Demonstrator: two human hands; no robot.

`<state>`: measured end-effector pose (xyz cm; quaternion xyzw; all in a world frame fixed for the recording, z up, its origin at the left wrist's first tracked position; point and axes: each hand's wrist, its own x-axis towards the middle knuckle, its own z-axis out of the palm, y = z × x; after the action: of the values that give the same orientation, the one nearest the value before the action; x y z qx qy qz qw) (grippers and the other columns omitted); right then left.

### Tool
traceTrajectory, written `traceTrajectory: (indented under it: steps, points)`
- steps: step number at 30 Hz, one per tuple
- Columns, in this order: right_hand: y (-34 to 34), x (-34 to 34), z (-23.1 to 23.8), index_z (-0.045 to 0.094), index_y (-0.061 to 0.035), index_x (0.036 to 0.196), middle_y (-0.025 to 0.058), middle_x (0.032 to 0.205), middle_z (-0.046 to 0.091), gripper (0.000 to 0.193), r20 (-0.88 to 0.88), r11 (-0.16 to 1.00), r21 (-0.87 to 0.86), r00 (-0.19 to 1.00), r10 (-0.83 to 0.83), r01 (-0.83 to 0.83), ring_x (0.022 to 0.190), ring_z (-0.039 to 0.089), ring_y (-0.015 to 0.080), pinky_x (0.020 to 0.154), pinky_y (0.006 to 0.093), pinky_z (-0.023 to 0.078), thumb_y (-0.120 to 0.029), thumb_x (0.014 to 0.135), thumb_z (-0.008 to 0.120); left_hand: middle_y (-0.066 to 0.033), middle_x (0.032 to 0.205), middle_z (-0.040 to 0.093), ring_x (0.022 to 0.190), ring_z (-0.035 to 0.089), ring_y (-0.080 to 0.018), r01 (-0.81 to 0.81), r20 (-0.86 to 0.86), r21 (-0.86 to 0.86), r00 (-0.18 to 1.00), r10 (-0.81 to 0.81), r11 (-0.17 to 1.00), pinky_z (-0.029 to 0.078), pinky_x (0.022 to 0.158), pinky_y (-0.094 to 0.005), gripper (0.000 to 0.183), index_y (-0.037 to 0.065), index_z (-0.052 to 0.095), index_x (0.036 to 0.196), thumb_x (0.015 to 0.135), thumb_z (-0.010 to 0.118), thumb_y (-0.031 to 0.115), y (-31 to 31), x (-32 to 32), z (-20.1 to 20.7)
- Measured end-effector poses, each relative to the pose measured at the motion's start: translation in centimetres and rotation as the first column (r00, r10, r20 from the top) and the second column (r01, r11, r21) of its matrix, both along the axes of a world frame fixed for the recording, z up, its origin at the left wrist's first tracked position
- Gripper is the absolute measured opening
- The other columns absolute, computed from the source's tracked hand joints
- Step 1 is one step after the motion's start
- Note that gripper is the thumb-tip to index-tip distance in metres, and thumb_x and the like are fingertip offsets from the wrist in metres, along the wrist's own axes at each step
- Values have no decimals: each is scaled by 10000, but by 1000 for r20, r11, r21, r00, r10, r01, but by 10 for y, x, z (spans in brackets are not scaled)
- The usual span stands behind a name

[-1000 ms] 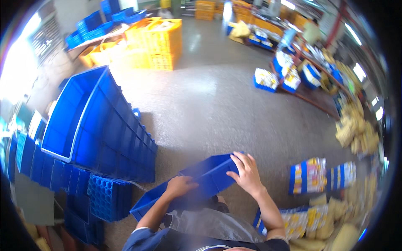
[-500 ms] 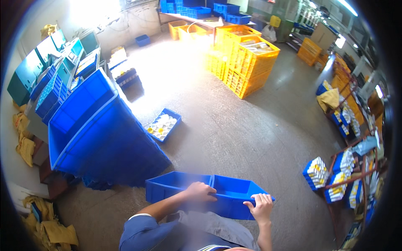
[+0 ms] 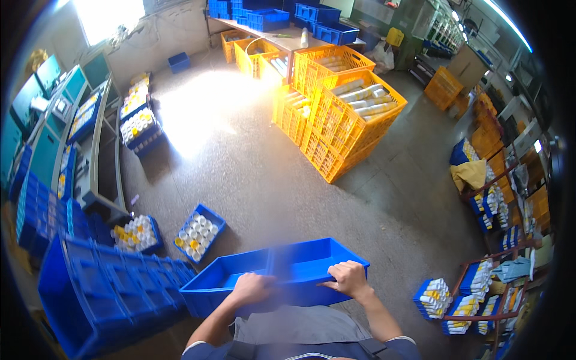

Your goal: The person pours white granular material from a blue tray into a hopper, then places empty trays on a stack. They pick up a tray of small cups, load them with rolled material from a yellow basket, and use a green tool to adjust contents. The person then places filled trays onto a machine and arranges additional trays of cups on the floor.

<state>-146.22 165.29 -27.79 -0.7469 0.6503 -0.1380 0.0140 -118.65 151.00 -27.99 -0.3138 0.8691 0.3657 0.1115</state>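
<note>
I carry an empty blue plastic crate point(image 3: 300, 264) in front of my waist, held level over the concrete floor. My left hand point(image 3: 252, 287) grips its near rim on the left side. On the right part of the same near rim my right hand point(image 3: 348, 278) is closed over the edge. The crate's inside shows bare blue walls and floor.
A tall stack of blue crates point(image 3: 102, 288) stands close on my left. Two small blue trays of yellow and white cylinders point(image 3: 198, 231) lie on the floor ahead left. Orange crates with white tubes point(image 3: 348, 114) stand ahead. Shelving with more trays point(image 3: 492, 204) lines the right side.
The view has swung around the room while I keep hold of the blue crate. The crate stack has slid to my lower left and the orange crates now lie straight ahead.
</note>
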Motion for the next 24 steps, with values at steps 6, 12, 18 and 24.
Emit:
traceTrajectory:
  steps: [6, 12, 18, 24]
  points:
    - [-181, -102, -23, 565, -140, 654, 31, 584, 565, 409, 54, 993, -121, 999, -5, 12, 543, 584, 209, 517, 328, 426, -495, 687, 766, -177, 1089, 690, 931, 686, -348, -235, -62, 97, 968, 242, 967, 541, 803, -404, 647, 187, 570, 1331, 787, 776, 470, -169, -76, -6]
    - [-410, -235, -28, 631, -110, 675, 62, 616, 611, 421, 295, 914, -243, 923, -248, 324, 546, 600, 228, 507, 337, 440, -498, 716, 790, -191, 1128, 687, 1094, 641, -279, -881, -158, 150, 427, 890, 449, 478, 960, -371, 525, -28, 639, 1208, 763, 802, 196, -368, -93, -17]
    - [-670, -313, 17, 675, -79, 708, 97, 608, 611, 465, 463, 800, -347, 832, -307, 489, 547, 613, 294, 513, 369, 463, -532, 770, 760, -175, 1160, 653, 1084, 603, -249, -988, -527, 128, 10, 850, 91, 442, 978, -333, 388, -72, 619, 1190, 826, 675, 52, -496, -108, 20]
    - [-946, -387, 38, 688, -41, 775, 113, 641, 644, 274, 578, 727, -434, 783, -228, 532, 557, 629, 215, 549, 319, 485, -272, 762, 834, -145, 1036, 651, 921, 613, -204, -981, -615, 118, -192, 765, -152, 483, 843, -310, 239, -67, 626, 1110, 902, 603, 50, -691, -160, -3]
